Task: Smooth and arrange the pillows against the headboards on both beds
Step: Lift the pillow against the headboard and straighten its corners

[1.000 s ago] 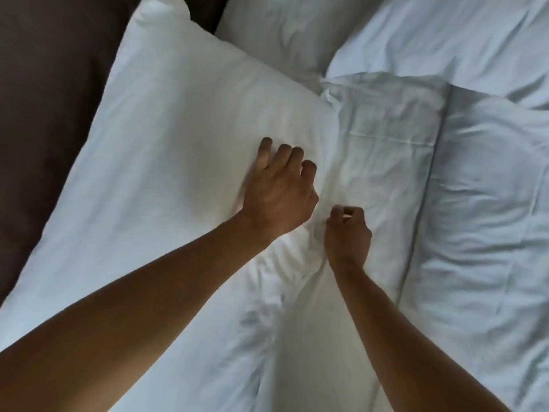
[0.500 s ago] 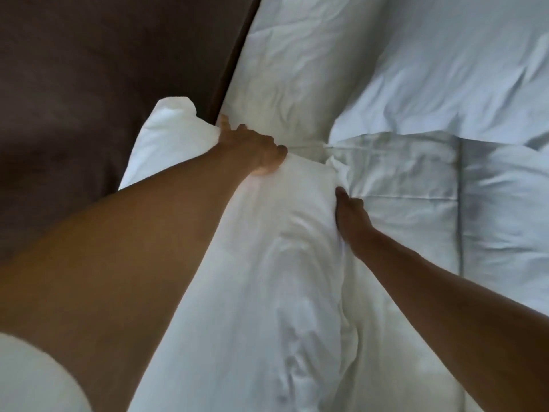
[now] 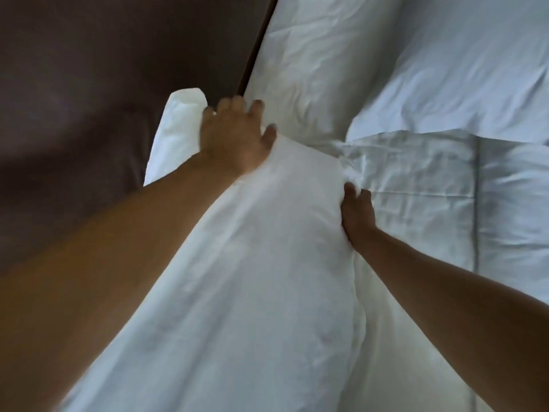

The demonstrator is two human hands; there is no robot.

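A dark headboard (image 3: 89,114) backs the bed (image 3: 445,203). Both hands, left hand (image 3: 234,138) and right hand (image 3: 358,212), grip the near pillow (image 3: 252,278), not yet set; another pillow (image 3: 312,69) lies behind, apparently placed.

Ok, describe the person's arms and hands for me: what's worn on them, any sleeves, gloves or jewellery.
Both forearms are bare for as far as the head view shows; no sleeve is visible in this frame. The left hand and right hand are ungloved. No watch, bracelet or ring shows on the parts in view. The left hand is motion-blurred, so a thin ring there could go unseen.
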